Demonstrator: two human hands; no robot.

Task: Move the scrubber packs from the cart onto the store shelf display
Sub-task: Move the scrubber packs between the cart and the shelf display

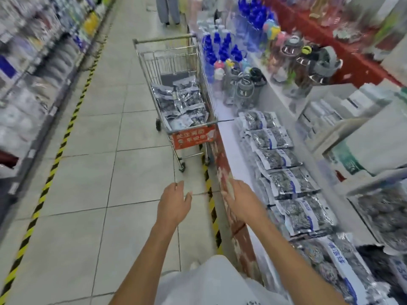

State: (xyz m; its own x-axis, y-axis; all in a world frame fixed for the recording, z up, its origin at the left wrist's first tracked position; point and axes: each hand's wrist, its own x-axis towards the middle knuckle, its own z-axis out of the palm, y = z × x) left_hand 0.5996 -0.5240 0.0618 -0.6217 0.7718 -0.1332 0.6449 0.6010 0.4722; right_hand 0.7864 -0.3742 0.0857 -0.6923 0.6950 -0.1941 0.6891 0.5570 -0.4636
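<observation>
A metal shopping cart (176, 51) stands in the aisle against the right-hand shelf, with several silvery scrubber packs (182, 100) piled in its basket. More scrubber packs (279, 157) lie in a row along the white shelf display (231, 155) on the right. My left hand (175, 203) reaches forward over the floor, fingers straight, holding nothing. My right hand (243, 200) stretches out beside the shelf's red front edge, also holding nothing. Both hands are well short of the cart.
A red sign (192, 137) hangs on the cart's near end. Blue and grey bottles (224, 49) crowd the shelf beyond the packs. A person's legs (169, 9) stand at the aisle's far end. Yellow-black floor tape (55, 159) runs along the left shelving.
</observation>
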